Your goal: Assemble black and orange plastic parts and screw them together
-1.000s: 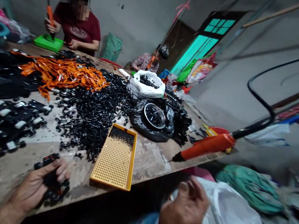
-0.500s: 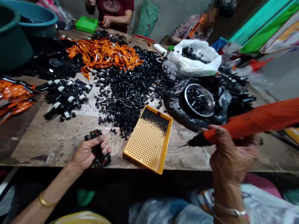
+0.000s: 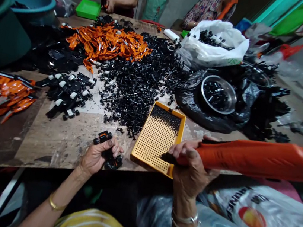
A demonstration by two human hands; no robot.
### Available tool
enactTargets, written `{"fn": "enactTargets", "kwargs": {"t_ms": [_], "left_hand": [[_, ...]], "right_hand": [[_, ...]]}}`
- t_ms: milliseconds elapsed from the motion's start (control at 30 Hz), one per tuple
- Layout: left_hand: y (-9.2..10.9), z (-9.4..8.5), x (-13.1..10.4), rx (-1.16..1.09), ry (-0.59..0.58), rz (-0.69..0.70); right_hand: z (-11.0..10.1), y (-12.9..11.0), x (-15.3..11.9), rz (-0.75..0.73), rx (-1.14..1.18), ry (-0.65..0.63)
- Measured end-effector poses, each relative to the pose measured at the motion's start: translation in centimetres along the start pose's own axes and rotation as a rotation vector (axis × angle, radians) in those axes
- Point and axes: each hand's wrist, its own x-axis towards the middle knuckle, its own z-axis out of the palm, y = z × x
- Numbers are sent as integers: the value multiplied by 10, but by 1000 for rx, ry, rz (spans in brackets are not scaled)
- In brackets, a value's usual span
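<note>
My left hand (image 3: 97,154) is closed around a small black toy car (image 3: 105,137) with orange marks, held low over the table's front edge. In my right hand (image 3: 191,171) is an orange electric screwdriver (image 3: 247,157), lying nearly level with its thin bit pointing left. The bit hangs over the near part of a yellow perforated tray (image 3: 182,133); whether it touches the tray I cannot tell. Tiny dark screws (image 3: 165,117) crowd the tray's far end. Behind the tray spreads a heap of small black plastic parts (image 3: 135,88).
Orange plastic pieces (image 3: 107,43) are heaped farther back, with more orange pieces (image 3: 1,96) at left. Black pieces with white parts (image 3: 70,91) lie nearby. A metal bowl (image 3: 232,110) and white bag (image 3: 218,55) stand right; tubs (image 3: 4,36) stand left. Two people sit opposite.
My right hand has brought the screwdriver left and down, from right of the yellow tray to over it. My left hand still holds the toy car, slightly farther right in view.
</note>
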Motion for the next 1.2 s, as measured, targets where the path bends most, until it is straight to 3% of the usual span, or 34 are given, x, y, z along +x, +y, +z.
{"fn": "enactTargets", "kwargs": {"t_ms": [200,500,1200], "left_hand": [[2,6,-1,39,53,13],[3,10,2,-88,159,-42],[-3,20,11,-226,416,-31]], "right_hand": [[15,19,-3,61,28,-1],[25,35,0,65,39,21],[23,38,-2,20,-45,9]]}}
